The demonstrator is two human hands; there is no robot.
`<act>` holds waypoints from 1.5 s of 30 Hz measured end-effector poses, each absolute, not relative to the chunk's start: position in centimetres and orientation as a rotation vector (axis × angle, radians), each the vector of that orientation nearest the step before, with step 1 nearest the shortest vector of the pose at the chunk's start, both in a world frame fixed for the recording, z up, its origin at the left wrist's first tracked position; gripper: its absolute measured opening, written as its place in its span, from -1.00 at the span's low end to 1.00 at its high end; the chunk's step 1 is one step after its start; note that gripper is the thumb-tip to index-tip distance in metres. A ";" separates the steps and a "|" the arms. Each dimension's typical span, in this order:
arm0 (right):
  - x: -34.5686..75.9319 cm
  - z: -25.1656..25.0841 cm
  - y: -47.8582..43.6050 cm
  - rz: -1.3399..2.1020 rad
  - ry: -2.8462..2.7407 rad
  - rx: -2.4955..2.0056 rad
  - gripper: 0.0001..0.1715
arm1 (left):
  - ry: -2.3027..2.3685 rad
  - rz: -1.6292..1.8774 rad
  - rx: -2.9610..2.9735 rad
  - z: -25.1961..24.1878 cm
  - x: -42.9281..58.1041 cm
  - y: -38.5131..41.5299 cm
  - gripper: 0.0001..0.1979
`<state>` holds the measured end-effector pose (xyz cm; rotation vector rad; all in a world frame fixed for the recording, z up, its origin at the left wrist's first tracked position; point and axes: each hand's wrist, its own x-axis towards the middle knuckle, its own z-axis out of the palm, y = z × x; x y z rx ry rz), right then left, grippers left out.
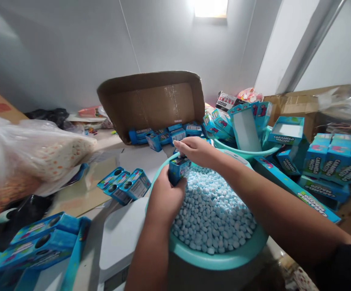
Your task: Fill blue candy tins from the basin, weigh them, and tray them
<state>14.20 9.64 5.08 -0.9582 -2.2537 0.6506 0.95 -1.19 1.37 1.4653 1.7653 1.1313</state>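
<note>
My left hand point(167, 194) is wrapped around a small blue printed candy box point(178, 169), held upright over the left rim of a teal basin point(218, 263). Pale blue and white candies point(214, 214) fill much of this basin. Over the box's top is my right hand point(195, 149), its fingers curled together and its thumb pointing left. A few pale pieces show at the box opening under those fingers; what the fingers themselves hold is hidden. Just left of the basin are a white scale point(122, 234) and several small blue boxes with dark round windows point(125, 184).
A tipped cardboard carton point(151, 101) with blue boxes stands behind the basin. Another teal basin point(248, 152) holds blue packaging at the right, near stacked display boxes point(328, 155). Clear candy bags point(36, 157) and a blue tray of boxes point(48, 246) occupy the left.
</note>
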 end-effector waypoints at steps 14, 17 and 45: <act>14.1 5.0 9.5 0.658 -2.213 -0.868 -0.47 | 1.731 1.156 1.494 1.0 0.9 -1.2 -0.70; 14.1 5.1 9.4 0.640 -2.238 -0.881 -0.41 | 1.739 1.155 1.493 1.1 0.9 -1.3 -0.69; 15.1 5.9 9.6 0.695 -2.316 -0.990 -0.38 | 1.770 1.098 1.473 1.4 0.9 -1.4 -0.69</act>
